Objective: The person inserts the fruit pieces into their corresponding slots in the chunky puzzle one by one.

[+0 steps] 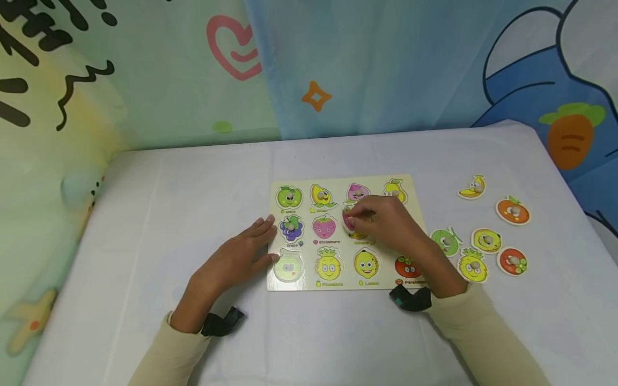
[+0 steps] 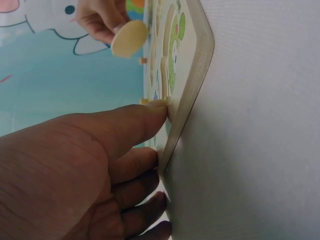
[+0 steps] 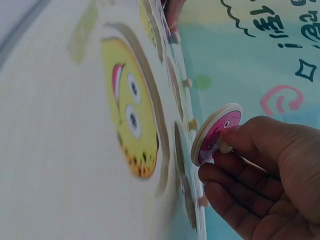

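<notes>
A pale wooden fruit puzzle board (image 1: 309, 271) lies on the white-covered table. My left hand (image 1: 236, 258) rests at its left side with fingers fairly straight; in the left wrist view the thumb (image 2: 135, 122) touches the board's edge. Above the board, my right hand (image 1: 388, 222) pinches a pink strawberry puzzle piece (image 1: 346, 221) by its small wooden knob. In the right wrist view this strawberry piece is tilted and apart from the board. Left of it is the strawberry slot (image 1: 324, 228) with its printed picture. Pieces of apple (image 1: 289, 198) and grape (image 1: 291, 229) sit in their slots.
Right of the board lie several loose knobbed pieces, among them a banana (image 1: 472, 187), an orange (image 1: 513, 210), a pineapple (image 1: 472, 266) and a tomato-like red one (image 1: 512, 261). A printed cloth (image 1: 386, 69) hangs behind the table.
</notes>
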Demonstrator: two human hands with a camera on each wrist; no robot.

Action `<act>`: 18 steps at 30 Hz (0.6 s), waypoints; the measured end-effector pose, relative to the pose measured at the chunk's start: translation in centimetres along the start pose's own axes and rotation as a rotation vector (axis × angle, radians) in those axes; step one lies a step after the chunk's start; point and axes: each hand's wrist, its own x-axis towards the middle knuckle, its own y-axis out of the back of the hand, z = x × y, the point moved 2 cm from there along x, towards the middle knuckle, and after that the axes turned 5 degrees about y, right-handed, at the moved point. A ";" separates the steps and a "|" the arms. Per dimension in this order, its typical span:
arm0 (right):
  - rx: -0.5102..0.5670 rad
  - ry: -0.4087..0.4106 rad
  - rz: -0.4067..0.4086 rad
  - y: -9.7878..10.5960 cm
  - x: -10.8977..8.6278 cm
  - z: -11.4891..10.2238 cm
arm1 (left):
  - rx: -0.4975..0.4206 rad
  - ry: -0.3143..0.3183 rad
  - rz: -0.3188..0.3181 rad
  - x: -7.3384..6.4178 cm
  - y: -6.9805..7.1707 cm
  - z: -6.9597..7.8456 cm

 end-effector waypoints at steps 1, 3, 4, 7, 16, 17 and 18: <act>0.005 0.001 -0.005 -0.1 0.1 -0.1 | -0.001 0.001 -0.001 0.0 0.0 0.0; 0.016 0.005 -0.014 -0.4 0.2 -0.5 | -0.001 0.003 -0.002 0.0 -0.1 0.0; 0.022 0.009 -0.018 -0.6 0.3 -0.6 | -0.001 0.004 -0.003 0.0 -0.1 0.0; 0.045 0.016 -0.031 -1.0 0.6 -1.0 | -0.001 0.008 -0.006 0.0 -0.1 0.0; 0.050 0.015 -0.079 -2.3 0.9 -1.7 | -0.001 0.015 -0.008 -0.1 0.0 0.1; 0.046 0.015 -0.085 -2.4 0.9 -1.8 | 0.000 0.016 -0.010 -0.1 0.0 0.1; 0.041 0.016 -0.089 -2.5 1.0 -1.9 | 0.000 0.018 -0.012 -0.1 0.0 0.1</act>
